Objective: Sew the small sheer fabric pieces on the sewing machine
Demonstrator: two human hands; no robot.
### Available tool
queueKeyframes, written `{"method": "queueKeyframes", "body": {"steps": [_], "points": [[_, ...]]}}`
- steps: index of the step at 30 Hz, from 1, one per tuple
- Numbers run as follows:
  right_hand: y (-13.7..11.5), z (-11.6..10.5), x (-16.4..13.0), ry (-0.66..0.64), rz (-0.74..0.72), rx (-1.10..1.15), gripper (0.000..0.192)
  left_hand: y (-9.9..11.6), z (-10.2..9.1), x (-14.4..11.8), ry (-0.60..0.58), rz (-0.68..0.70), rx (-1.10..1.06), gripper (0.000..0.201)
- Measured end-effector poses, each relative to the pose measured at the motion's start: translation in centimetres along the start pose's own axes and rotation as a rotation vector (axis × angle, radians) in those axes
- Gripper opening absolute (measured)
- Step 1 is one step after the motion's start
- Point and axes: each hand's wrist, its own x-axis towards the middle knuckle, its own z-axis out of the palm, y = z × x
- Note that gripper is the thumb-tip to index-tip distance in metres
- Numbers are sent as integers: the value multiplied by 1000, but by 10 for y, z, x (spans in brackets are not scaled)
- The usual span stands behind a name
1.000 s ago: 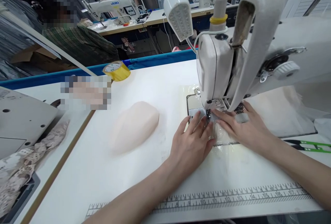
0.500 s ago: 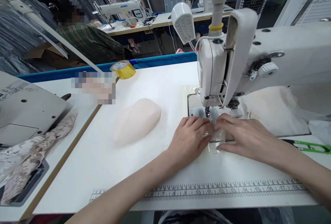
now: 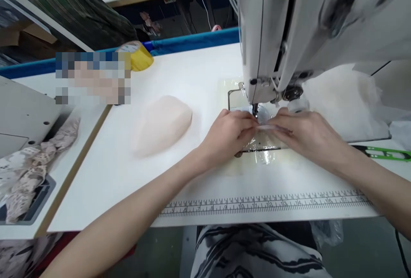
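My left hand [image 3: 228,134] and my right hand [image 3: 306,137] meet just in front of the sewing machine's presser foot [image 3: 255,110]. Between them runs a thin pale strip of fabric [image 3: 271,128], pinched in the closed fingers of both. Its ends are hidden by my fingers, and I cannot tell whether it touches the foot. Below the strip, clear film covers the metal needle plate [image 3: 235,98]. A pale pink moulded bra cup [image 3: 165,126] lies on the white table, left of my left hand.
The sewing machine head [image 3: 272,34] stands over the hands. Green thread snips [image 3: 385,153] and whitish fabric [image 3: 343,102] lie to the right. A printed ruler [image 3: 257,205] runs along the front edge. Yellow tape [image 3: 141,57] and lace [image 3: 41,167] are left; a co-worker's sleeve [image 3: 83,15] is beyond.
My view has tipped down and come nearer the machine. The pale strip between my hands now shows edge-on, and my right thumb and fingers have closed together on it.
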Motion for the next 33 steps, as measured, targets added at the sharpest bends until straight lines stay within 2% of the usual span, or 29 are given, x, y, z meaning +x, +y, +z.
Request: {"method": "queueKeyframes", "body": {"steps": [4,7,9,12,15,20,33], "points": [[3,9,-3,172,-16,-159,30,-4,-8,7,-16,-8,-134,25],[4,10,-3,187,-68,-167,32,-9,-7,6,-22,36,-128,26],[2,8,-3,181,-150,-171,30,-10,-3,0,-8,94,-19,25],[-1,6,-2,193,-285,-211,25,-7,5,-15,87,182,230,24],[-4,5,-1,199,-349,-254,25,0,10,-29,156,253,434,30],[-7,7,0,232,-361,-259,28,7,11,-36,160,249,503,29],[-8,16,1,310,-346,-248,27,0,10,-29,215,226,456,26]]}}
